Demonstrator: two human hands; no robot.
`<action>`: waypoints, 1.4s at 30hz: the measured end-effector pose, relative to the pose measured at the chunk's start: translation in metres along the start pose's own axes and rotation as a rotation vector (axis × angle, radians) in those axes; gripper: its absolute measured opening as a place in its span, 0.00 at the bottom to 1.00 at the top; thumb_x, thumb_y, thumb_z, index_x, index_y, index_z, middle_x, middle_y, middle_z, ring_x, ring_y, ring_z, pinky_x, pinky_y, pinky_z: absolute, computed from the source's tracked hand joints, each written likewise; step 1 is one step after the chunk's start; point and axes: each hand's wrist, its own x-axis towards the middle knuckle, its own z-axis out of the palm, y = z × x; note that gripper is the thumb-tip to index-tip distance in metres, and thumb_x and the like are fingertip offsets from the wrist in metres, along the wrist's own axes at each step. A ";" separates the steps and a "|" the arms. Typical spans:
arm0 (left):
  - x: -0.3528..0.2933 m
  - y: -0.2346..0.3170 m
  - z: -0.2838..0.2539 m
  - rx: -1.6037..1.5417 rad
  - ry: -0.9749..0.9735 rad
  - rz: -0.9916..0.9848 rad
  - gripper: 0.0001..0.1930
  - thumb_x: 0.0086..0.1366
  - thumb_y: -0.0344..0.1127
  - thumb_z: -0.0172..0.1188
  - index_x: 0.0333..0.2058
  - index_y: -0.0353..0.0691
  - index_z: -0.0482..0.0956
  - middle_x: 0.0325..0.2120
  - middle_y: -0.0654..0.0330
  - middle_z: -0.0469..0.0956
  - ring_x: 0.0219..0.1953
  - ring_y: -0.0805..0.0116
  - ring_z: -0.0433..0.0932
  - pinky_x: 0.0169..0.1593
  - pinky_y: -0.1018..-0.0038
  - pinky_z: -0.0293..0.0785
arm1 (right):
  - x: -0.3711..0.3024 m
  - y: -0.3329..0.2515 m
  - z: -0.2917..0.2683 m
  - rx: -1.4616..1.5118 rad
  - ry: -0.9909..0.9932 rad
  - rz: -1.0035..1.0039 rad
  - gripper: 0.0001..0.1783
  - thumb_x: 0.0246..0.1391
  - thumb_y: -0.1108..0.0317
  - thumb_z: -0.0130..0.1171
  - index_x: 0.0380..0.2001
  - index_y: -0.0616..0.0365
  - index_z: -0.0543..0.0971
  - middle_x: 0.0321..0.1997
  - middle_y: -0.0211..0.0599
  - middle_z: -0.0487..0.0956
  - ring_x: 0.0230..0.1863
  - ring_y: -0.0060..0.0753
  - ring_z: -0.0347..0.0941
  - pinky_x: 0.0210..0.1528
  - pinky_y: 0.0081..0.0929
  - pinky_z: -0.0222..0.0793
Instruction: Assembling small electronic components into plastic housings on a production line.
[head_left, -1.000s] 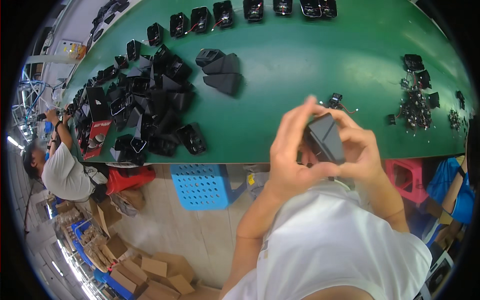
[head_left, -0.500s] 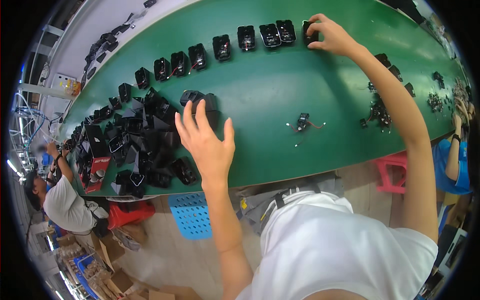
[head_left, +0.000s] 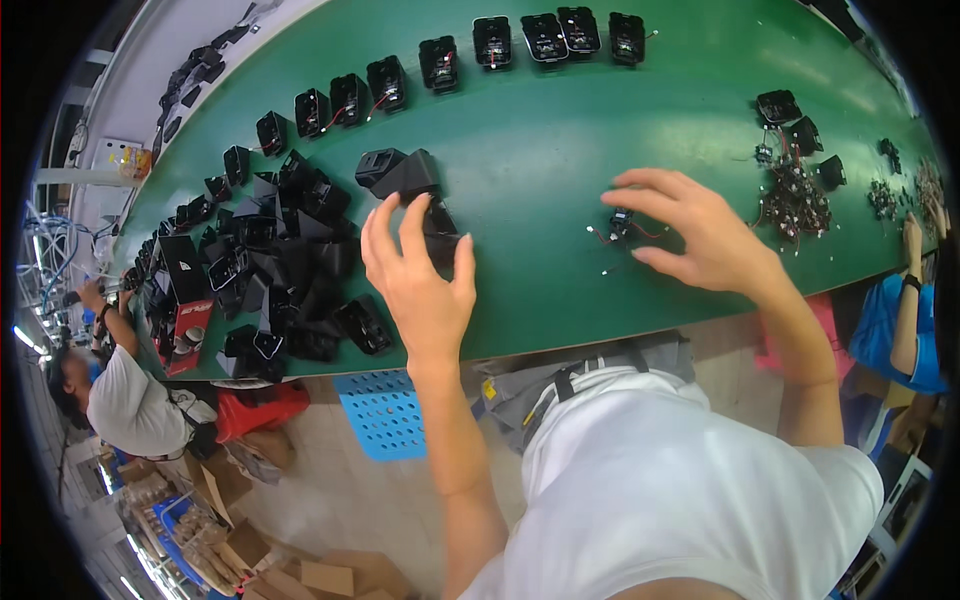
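The green bench (head_left: 560, 130) has a broad bare stretch between the far row of black housings (head_left: 545, 38) and its near edge, with the heap of black casings (head_left: 270, 270) crowding the left. The left hand (head_left: 420, 285) hovers with fingers spread, its grip wide, over a black casing (head_left: 440, 232) just below two more. The right hand (head_left: 705, 235), half a second ago stretched to the far row, has come back; its grip curls loosely around a small wired part (head_left: 622, 225) lying mid-bench. Whether either hand touches its piece is hard to make out.
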 end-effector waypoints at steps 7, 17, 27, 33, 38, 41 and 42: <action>-0.023 0.005 0.006 -0.189 -0.042 -0.024 0.30 0.55 0.25 0.66 0.59 0.45 0.73 0.51 0.50 0.73 0.51 0.47 0.74 0.54 0.60 0.72 | 0.003 0.006 0.008 0.174 -0.054 0.208 0.14 0.47 0.74 0.69 0.40 0.59 0.80 0.39 0.35 0.78 0.33 0.27 0.77 0.36 0.23 0.73; -0.032 0.031 0.006 -1.687 -0.139 -0.688 0.21 0.70 0.32 0.51 0.59 0.34 0.68 0.53 0.46 0.75 0.40 0.62 0.80 0.33 0.77 0.76 | 0.006 0.020 0.009 0.856 0.222 0.432 0.10 0.70 0.64 0.49 0.44 0.59 0.75 0.29 0.28 0.74 0.25 0.15 0.67 0.27 0.16 0.66; -0.039 0.076 0.007 -1.555 -0.308 -0.492 0.38 0.58 0.21 0.62 0.67 0.29 0.58 0.64 0.46 0.64 0.57 0.63 0.74 0.58 0.69 0.72 | -0.019 -0.029 0.017 1.154 0.087 0.452 0.17 0.57 0.74 0.55 0.50 0.66 0.73 0.38 0.41 0.80 0.33 0.22 0.74 0.36 0.19 0.72; -0.050 0.084 0.012 -1.297 -0.156 -0.255 0.34 0.54 0.15 0.63 0.58 0.36 0.59 0.63 0.36 0.65 0.57 0.59 0.75 0.59 0.69 0.72 | -0.027 -0.047 0.027 1.245 0.154 0.506 0.10 0.58 0.75 0.55 0.42 0.62 0.72 0.37 0.41 0.79 0.37 0.23 0.76 0.33 0.17 0.71; -0.053 0.082 0.009 -1.283 -0.213 -0.224 0.32 0.53 0.14 0.64 0.54 0.36 0.60 0.59 0.35 0.69 0.59 0.58 0.74 0.61 0.68 0.70 | -0.030 -0.056 0.028 1.136 0.252 0.348 0.08 0.56 0.78 0.60 0.39 0.63 0.73 0.39 0.45 0.79 0.41 0.27 0.77 0.45 0.24 0.76; -0.054 0.080 0.008 -1.354 -0.238 -0.227 0.29 0.52 0.16 0.67 0.51 0.33 0.66 0.55 0.40 0.74 0.58 0.57 0.75 0.60 0.66 0.72 | -0.028 -0.052 0.026 0.920 0.273 0.265 0.08 0.54 0.84 0.62 0.37 0.66 0.77 0.41 0.43 0.81 0.44 0.28 0.79 0.50 0.24 0.77; -0.054 0.078 0.007 -1.362 -0.222 -0.216 0.30 0.50 0.16 0.69 0.52 0.31 0.68 0.53 0.42 0.76 0.57 0.57 0.75 0.60 0.65 0.72 | -0.024 -0.055 0.023 0.880 0.316 0.235 0.06 0.54 0.84 0.62 0.35 0.67 0.77 0.42 0.45 0.82 0.45 0.31 0.80 0.51 0.25 0.77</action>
